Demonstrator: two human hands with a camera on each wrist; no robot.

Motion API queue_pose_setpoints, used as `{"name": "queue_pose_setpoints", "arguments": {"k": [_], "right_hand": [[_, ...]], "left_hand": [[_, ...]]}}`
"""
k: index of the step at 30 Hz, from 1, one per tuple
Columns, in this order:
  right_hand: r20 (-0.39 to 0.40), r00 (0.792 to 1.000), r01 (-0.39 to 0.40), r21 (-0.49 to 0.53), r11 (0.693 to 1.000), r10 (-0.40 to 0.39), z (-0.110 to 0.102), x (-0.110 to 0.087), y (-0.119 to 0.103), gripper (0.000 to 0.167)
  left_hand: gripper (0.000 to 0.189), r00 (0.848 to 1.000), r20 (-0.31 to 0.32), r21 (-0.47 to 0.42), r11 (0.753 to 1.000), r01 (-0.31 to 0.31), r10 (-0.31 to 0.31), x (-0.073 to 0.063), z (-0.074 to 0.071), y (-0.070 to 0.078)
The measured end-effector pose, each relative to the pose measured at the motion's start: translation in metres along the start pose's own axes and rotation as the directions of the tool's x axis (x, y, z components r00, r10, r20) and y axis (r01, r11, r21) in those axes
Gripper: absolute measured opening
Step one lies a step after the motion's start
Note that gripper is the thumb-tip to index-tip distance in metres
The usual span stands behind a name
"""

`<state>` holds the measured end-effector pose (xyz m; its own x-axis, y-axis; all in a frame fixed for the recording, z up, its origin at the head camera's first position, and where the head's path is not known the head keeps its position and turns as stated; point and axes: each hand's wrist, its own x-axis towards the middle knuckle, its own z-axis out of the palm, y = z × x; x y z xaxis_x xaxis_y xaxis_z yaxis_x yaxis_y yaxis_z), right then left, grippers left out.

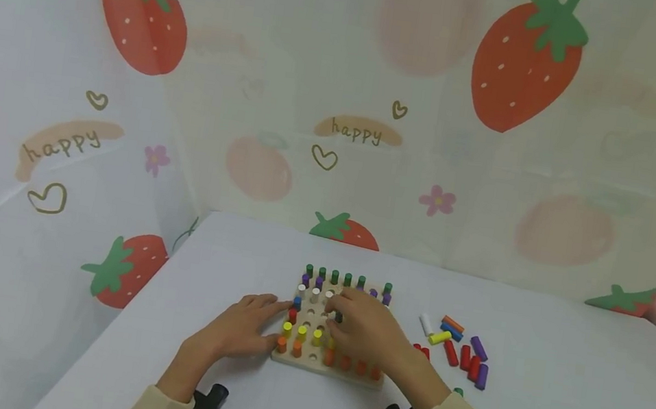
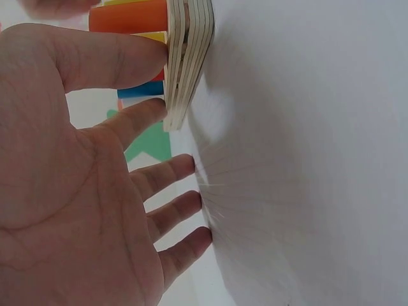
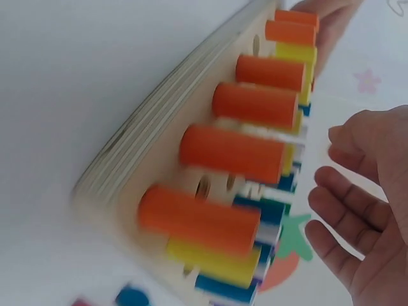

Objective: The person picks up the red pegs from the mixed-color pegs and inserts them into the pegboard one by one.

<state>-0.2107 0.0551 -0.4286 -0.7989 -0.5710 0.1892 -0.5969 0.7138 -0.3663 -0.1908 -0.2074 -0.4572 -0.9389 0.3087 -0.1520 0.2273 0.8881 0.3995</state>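
A wooden pegboard [image 1: 307, 365] holds rows of upright coloured pegs: green at the back, then purple, white, some blue and red, yellow, and orange pegs [image 3: 233, 153] along the front. My left hand [image 1: 249, 327] touches the board's left side with thumb and index fingertip; its other fingers [image 2: 169, 175] are spread, their tips at the white surface. Over the middle rows hovers my right hand [image 1: 363, 326], fingers bent and thumb near the index finger. Whether a peg sits between those fingertips is hidden. A dark peg [image 1: 339, 316] shows beneath this hand.
Right of the board lie loose pegs: white [image 1: 425, 324], yellow [image 1: 439, 338], several red [image 1: 451, 353] and purple [image 1: 482, 376], one orange, one blue. A green peg [image 1: 458, 392] lies by the right forearm. A strawberry-printed curtain [image 1: 293, 89] stands behind the white table [image 1: 561, 373].
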Motion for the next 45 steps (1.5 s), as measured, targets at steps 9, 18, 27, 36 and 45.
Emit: {"name": "queue_pose_setpoints", "arguments": {"k": [9,18,27,36,45], "right_hand": [[-0.066,0.996,-0.059,-0.013,0.998,0.058,-0.02,-0.027,0.018,0.024],[-0.12,0.987,-0.11,-0.039,0.993,0.104,-0.025,-0.058,0.043,0.019],[-0.093,0.985,-0.153,-0.043,0.987,0.148,-0.025,-0.08,0.06,0.009],[-0.044,0.997,-0.069,-0.063,0.996,0.066,-0.015,-0.098,0.073,0.014],[-0.026,0.996,-0.091,-0.115,0.989,0.088,-0.011,-0.109,0.077,0.016]], "left_hand": [[0.063,1.0,-0.018,0.026,1.0,0.001,0.0,-0.001,-0.007,-0.001],[0.064,1.0,0.0,0.005,1.0,0.015,-0.015,-0.002,-0.006,-0.001],[0.065,1.0,-0.003,0.018,1.0,0.01,-0.01,0.001,-0.003,-0.002],[0.064,1.0,0.008,0.014,1.0,0.005,-0.005,0.0,-0.002,0.0],[0.064,1.0,0.012,0.027,1.0,-0.006,0.006,0.001,0.001,0.003]]}}
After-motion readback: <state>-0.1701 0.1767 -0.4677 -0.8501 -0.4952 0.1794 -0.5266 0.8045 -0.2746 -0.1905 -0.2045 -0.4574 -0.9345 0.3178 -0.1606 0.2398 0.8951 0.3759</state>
